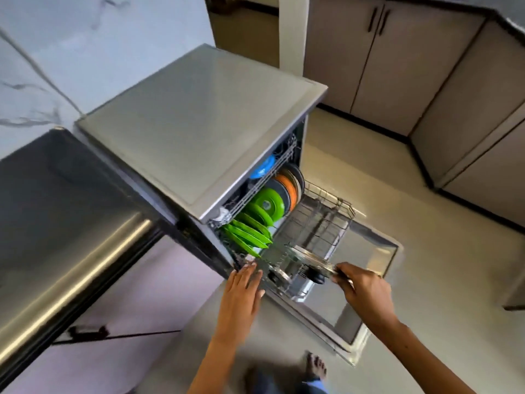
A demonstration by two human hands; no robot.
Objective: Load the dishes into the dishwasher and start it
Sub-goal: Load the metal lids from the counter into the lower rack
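The steel dishwasher [199, 132] stands with its door [372, 282] folded down flat. Its lower wire rack [321, 223] is pulled partway out. Green plates [255, 223], an orange plate [289, 189] and dark plates stand on edge in the rack, and a blue dish [262, 167] sits in the upper rack. My left hand [245, 282] lies flat, fingers apart, on the near left corner of the lower rack. My right hand [360, 285] grips the rim of a steel lid [309, 261] with a black knob, held on edge over the rack's near side.
A dark steel sink [65, 223] is set in the marble counter [56, 52] to the left of the dishwasher. Beige cabinets [383, 52] line the back and right walls. My bare foot [316, 365] stands on the light floor just before the open door.
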